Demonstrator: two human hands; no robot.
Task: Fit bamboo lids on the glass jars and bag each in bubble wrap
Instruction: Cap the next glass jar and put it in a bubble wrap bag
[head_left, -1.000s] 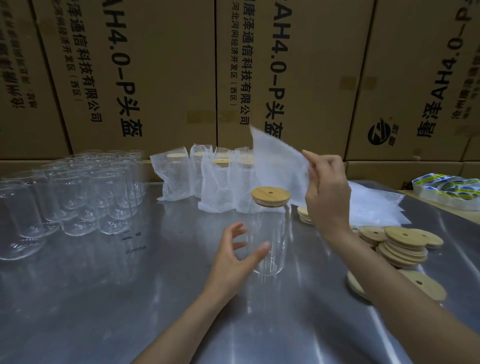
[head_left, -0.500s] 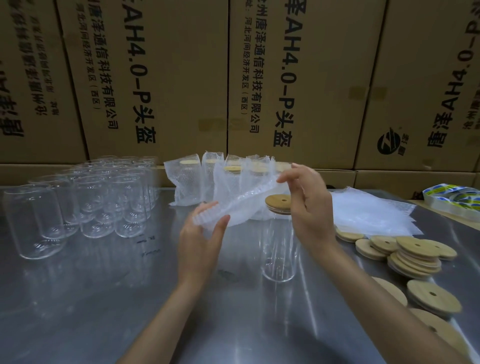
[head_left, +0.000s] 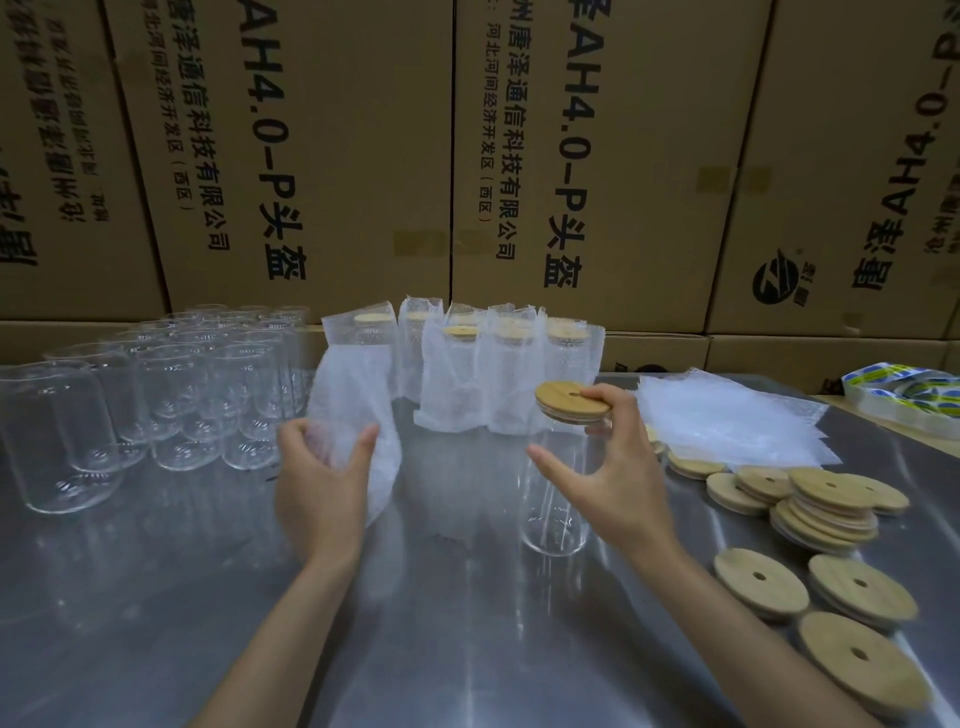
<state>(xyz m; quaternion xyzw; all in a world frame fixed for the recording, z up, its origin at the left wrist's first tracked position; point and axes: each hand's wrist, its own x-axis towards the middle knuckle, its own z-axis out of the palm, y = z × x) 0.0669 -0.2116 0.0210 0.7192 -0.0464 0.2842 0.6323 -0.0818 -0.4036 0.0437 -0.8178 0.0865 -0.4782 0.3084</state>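
A clear glass jar (head_left: 553, 519) stands upright on the steel table (head_left: 467, 639), with a round bamboo lid (head_left: 569, 402) sitting on its mouth. My right hand (head_left: 618, 478) curls around the jar's upper part, thumb in front and fingers behind just under the lid. To the left, my left hand (head_left: 319, 488) pinches a white bubble wrap bag (head_left: 358, 395) that hangs above the table, apart from the jar.
Several empty jars (head_left: 171, 395) crowd the left. Several bagged, lidded jars (head_left: 467, 374) line the back. Flat bubble bags (head_left: 727, 426) and loose bamboo lids (head_left: 826, 509) lie to the right, with tape rolls (head_left: 904, 395) at the far right. Cardboard boxes (head_left: 571, 156) wall the rear.
My right hand has let go of the bubble bag and dropped onto the lidded jar. My left hand has carried the bag to the left of the jar.
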